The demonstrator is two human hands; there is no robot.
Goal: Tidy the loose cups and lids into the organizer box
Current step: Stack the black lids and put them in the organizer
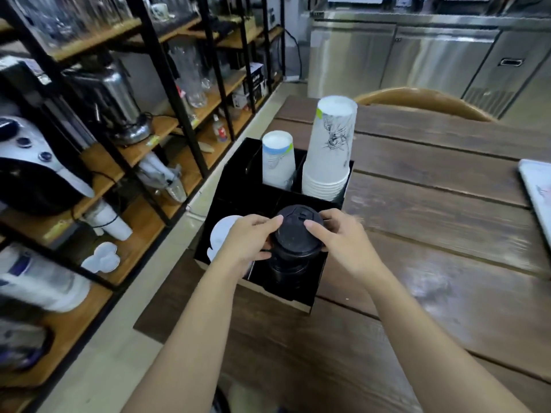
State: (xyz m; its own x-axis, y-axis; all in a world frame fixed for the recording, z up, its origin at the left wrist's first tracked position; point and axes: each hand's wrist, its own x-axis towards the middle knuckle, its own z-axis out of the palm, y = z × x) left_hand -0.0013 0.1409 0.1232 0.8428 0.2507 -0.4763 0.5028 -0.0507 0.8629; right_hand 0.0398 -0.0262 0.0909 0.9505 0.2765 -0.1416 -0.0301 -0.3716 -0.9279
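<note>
A black organizer box (235,177) stands at the left edge of the wooden table. Its back compartments hold a short stack of upside-down white paper cups (278,160) and a taller stack of white cups (329,153). A stack of black lids (296,234) rises from the front right compartment. My left hand (247,241) grips the stack's left side and my right hand (340,236) grips its right side. White lids (220,236) sit in the front left compartment, partly hidden behind my left hand.
The wooden table (432,234) stretches to the right, with a white tray edge (536,192) at the far right. Black metal shelving (119,129) with appliances, glassware and cups fills the left. A wooden chair back (423,99) and steel cabinets stand behind.
</note>
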